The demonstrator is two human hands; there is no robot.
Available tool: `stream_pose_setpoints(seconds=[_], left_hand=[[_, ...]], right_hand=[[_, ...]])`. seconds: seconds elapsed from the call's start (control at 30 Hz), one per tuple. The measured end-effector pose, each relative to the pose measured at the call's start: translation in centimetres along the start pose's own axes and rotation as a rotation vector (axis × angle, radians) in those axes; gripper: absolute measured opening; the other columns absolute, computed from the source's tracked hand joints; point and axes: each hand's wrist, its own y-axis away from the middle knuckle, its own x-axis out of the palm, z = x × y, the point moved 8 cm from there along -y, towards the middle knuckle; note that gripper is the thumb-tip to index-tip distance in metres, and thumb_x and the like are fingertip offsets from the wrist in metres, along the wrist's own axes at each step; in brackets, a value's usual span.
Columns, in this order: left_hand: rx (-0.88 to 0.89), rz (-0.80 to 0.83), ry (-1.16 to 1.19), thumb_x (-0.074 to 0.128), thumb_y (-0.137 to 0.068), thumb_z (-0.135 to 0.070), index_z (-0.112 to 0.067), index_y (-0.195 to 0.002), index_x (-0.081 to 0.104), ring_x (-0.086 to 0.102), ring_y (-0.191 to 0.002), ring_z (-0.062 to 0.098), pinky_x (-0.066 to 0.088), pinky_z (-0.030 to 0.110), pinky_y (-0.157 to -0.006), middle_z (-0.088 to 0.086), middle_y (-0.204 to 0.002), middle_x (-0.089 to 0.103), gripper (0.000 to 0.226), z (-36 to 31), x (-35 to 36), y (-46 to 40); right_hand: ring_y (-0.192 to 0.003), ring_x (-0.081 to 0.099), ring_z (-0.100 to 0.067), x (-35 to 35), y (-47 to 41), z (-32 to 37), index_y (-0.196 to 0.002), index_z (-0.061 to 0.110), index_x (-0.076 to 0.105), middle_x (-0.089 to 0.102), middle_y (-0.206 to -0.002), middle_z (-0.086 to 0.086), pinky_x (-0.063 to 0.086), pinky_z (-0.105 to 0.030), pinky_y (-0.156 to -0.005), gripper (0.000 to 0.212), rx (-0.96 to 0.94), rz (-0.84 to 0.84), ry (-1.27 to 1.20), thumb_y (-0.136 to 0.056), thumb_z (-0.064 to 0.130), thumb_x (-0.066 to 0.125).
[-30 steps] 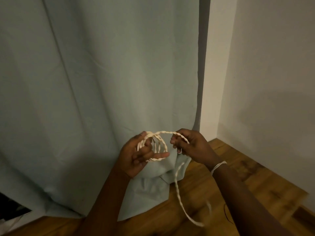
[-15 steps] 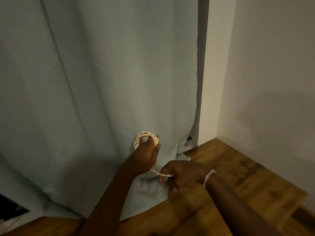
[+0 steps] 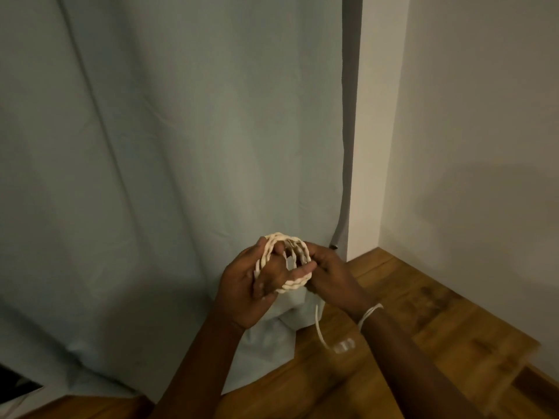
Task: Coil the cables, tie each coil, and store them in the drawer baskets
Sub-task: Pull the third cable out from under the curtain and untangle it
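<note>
— So where is the cable (image 3: pixel 284 261) now?

— Up in front of the curtain (image 3: pixel 181 146), wound in several loops round the left hand (image 3: pixel 245 285). The left grip is clasped through the coil, thumb on the outside of the loops.

— And the right hand (image 3: pixel 329 276)?

— Half a second ago it was down below the left hand, drawing the free end taut. Now it has come back up beside the coil, its grip pinching the strand at the coil's right edge. That looks like another turn just laid on.

— How much cable is left?

— Only a short tail (image 3: pixel 320 331). It drops from the coil toward the floor (image 3: pixel 438 328) and ends in a blurred plug (image 3: pixel 343 346), swinging just below the right wrist. A second ago the hanging length was clearly longer.

— So the coiling is nearly done?

— I judge so. One more wrap or so should use it up, then the coil needs tying. A pale band (image 3: pixel 369 314) sits round the right wrist; whether it is a tie I cannot tell.

— Any drawer or baskets in sight?

— None; only the curtain, a wall (image 3: pixel 469 131) to its right, and the floor below.
</note>
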Motion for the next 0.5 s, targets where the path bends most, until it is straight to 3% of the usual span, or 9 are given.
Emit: stream_pose_setpoints(seconds=[0.07, 0.13, 0.2, 0.23, 0.27, 0.33, 0.43, 0.5], left_hand=[[0.086, -0.115, -0.100, 0.043, -0.100, -0.024, 0.000, -0.088, 0.057, 0.046, -0.038, 0.011, 0.046, 0.046, -0.101, 0.001, -0.041, 0.036, 0.031, -1.2, -2.0, -0.5], [0.208, -0.300, -0.278, 0.038, -0.102, -0.027, -0.004, -0.084, 0.055, 0.054, -0.042, 0.012, 0.045, 0.050, -0.101, 0.001, -0.046, 0.051, 0.034, -2.7, -3.7, -0.5], [0.299, -0.441, -0.705, 0.034, -0.102, -0.027, -0.005, -0.093, 0.056, 0.072, -0.074, 0.022, 0.047, 0.049, -0.097, 0.007, -0.078, 0.074, 0.032, -4.2, -4.6, -0.4], [0.309, -0.443, -0.975, 0.033, -0.103, -0.027, -0.006, -0.101, 0.058, 0.072, -0.092, 0.024, 0.048, 0.046, -0.097, 0.008, -0.095, 0.076, 0.033, -4.4, -4.7, -0.4], [0.294, -0.408, -1.199, 0.032, -0.104, -0.031, -0.009, -0.107, 0.061, 0.069, -0.103, 0.020, 0.048, 0.043, -0.100, 0.005, -0.106, 0.074, 0.036, -4.1, -4.8, -0.4], [0.289, -0.380, -1.493, 0.031, -0.101, -0.046, -0.019, -0.118, 0.063, 0.065, -0.108, 0.014, 0.050, 0.040, -0.098, 0.000, -0.114, 0.071, 0.046, -3.6, -5.6, 0.1], [0.360, -0.359, -1.611, 0.032, -0.100, -0.047, -0.020, -0.125, 0.060, 0.064, -0.091, 0.020, 0.055, 0.038, -0.081, 0.004, -0.109, 0.067, 0.046, -3.1, -5.8, 0.2], [0.443, -0.364, -1.688, 0.035, -0.100, -0.038, -0.011, -0.125, 0.060, 0.058, -0.082, 0.006, 0.049, 0.022, -0.072, -0.012, -0.096, 0.060, 0.045, -3.2, -5.1, 0.3]], right_hand=[[-0.056, 0.054, -0.005, 1.5, 0.8, -1.0, -0.097, 0.026, 0.062, 0.061, -0.068, 0.008, 0.045, -0.018, -0.055, 0.024, 0.121, 0.067, 0.027, -0.106, 0.013, 0.043], [-0.060, 0.058, -0.008, 3.0, 1.8, -2.3, -0.121, 0.032, 0.053, 0.063, -0.075, 0.000, 0.048, -0.020, -0.056, 0.027, 0.232, 0.204, 0.119, -0.104, 0.012, 0.046], [-0.073, 0.066, -0.015, 4.0, 2.7, -3.1, -0.142, 0.026, 0.036, 0.067, -0.089, -0.005, 0.057, -0.026, -0.064, 0.053, 0.330, 0.352, 0.186, -0.097, 0.008, 0.058], [-0.077, 0.068, -0.018, 4.0, 3.1, -3.4, -0.145, 0.026, 0.031, 0.068, -0.095, -0.006, 0.060, -0.029, -0.068, 0.065, 0.407, 0.369, 0.168, -0.093, 0.005, 0.063], [-0.079, 0.069, -0.020, 3.8, 3.2, -3.6, -0.144, 0.027, 0.030, 0.067, -0.099, -0.008, 0.062, -0.033, -0.073, 0.069, 0.491, 0.331, 0.099, -0.090, 0.001, 0.065], [-0.081, 0.071, -0.025, 3.2, 3.1, -3.5, -0.135, 0.026, 0.040, 0.066, -0.107, -0.012, 0.063, -0.043, -0.081, 0.065, 0.606, 0.219, -0.103, -0.086, -0.007, 0.067], [-0.084, 0.074, -0.026, 4.0, 2.9, -2.4, -0.117, 0.013, 0.062, 0.064, -0.110, -0.015, 0.063, -0.039, -0.079, 0.041, 0.632, 0.229, -0.290, -0.083, -0.008, 0.072], [-0.082, 0.073, -0.023, 4.7, 2.9, -1.7, -0.107, 0.002, 0.069, 0.068, -0.097, -0.015, 0.063, -0.037, -0.080, 0.020, 0.594, 0.252, -0.349, -0.089, -0.007, 0.066]])
